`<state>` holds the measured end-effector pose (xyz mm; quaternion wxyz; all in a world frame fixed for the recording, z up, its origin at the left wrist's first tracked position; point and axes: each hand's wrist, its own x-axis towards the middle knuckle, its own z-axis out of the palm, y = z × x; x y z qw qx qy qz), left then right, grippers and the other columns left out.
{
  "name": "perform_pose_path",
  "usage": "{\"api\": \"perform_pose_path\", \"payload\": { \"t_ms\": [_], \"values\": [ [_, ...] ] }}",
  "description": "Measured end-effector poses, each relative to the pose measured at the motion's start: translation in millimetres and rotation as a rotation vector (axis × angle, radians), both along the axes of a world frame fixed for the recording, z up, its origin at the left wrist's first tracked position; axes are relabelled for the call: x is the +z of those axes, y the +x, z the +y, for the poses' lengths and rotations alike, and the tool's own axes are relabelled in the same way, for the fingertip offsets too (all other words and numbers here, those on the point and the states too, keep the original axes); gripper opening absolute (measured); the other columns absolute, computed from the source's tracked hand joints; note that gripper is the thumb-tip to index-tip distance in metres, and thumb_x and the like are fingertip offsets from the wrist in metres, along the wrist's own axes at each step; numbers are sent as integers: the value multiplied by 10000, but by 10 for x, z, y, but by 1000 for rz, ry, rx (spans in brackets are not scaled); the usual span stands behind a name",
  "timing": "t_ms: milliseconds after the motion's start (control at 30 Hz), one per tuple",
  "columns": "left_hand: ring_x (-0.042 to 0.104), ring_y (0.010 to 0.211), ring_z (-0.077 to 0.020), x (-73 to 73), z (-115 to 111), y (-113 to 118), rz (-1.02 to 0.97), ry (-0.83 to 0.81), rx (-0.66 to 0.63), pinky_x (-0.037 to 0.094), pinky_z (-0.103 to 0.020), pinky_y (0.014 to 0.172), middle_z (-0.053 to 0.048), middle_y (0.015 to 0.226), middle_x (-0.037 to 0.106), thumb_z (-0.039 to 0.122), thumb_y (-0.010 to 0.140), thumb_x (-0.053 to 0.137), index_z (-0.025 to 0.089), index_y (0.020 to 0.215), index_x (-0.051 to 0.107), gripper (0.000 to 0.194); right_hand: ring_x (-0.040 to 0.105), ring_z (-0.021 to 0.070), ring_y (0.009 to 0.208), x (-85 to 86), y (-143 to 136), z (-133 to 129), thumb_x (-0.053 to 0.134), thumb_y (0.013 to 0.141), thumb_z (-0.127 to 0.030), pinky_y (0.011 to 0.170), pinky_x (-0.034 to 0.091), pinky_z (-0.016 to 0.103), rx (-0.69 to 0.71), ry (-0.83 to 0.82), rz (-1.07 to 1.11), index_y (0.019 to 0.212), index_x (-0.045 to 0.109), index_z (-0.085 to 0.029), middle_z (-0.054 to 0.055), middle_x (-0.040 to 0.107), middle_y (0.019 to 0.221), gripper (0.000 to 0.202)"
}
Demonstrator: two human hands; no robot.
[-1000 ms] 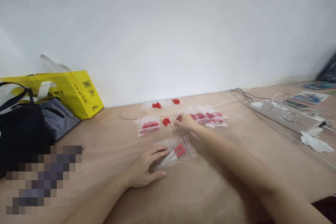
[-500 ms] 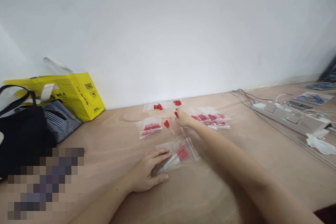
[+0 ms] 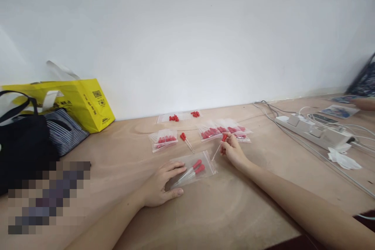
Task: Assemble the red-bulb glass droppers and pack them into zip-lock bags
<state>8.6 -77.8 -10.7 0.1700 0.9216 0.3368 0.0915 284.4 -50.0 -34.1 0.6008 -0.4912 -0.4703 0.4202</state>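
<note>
My right hand (image 3: 233, 150) pinches a dropper (image 3: 225, 137) by its red rubber bulb, its thin clear tube slanting down to the left. The tube's tip is close to the mouth of a clear zip bag (image 3: 209, 162). Inside that bag lie droppers (image 3: 199, 168) with red bulbs. My left hand (image 3: 164, 183) rests flat at the bag's left end, fingers spread, fingertips on the plastic. Just beyond the bag, two loose droppers (image 3: 186, 142) lie side by side on the wooden table (image 3: 222, 207).
Filled bags of droppers (image 3: 209, 133) lie behind my right hand; another filled bag (image 3: 165, 140) is at left. Red bulbs (image 3: 174, 118) sit by the wall. A yellow bag (image 3: 102, 111) and black bag (image 3: 26, 144) stand left. Right are a power strip (image 3: 313, 133) and another person's hand (image 3: 365, 104).
My right hand has come back toward me and to the right, carrying a dropper from beside the loose ones to near the bag's mouth. My left hand stays at the bag.
</note>
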Motion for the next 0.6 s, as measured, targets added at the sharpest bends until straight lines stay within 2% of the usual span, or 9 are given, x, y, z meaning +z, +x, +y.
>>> {"api": "perform_pose_path", "payload": {
  "t_ms": [133,333,467,600],
  "values": [
    [309,1222,-261,-11,1,-4,-7,-1,-3,250,-451,1010,-46,1348,344,473,785,487,270,1264,371,533,490,93,505,10,-84,-67,485,675,-251,469,441,245,70,-44,66,996,335,-235,-61,410,668,355],
    [314,1218,-265,-26,6,-11,-25,-10,-7,249,-454,1009,-44,1347,347,468,782,495,275,1266,369,536,545,105,550,16,-52,-110,530,671,-255,539,482,278,176,-109,160,876,354,-225,-50,451,687,272],
    [312,1218,-267,-25,2,-12,-21,-17,1,253,-458,1005,-40,1353,338,469,783,494,282,1272,361,539,542,100,540,4,-17,-84,533,653,-215,550,483,278,162,-145,212,842,360,-224,-46,467,675,257],
    [316,1214,-269,-27,2,-14,-35,-16,1,249,-454,1006,-35,1354,337,471,780,501,289,1274,359,545,546,110,541,-20,8,-41,528,643,-223,560,487,291,105,-101,226,833,351,-230,-43,474,671,260]
  ]
}}
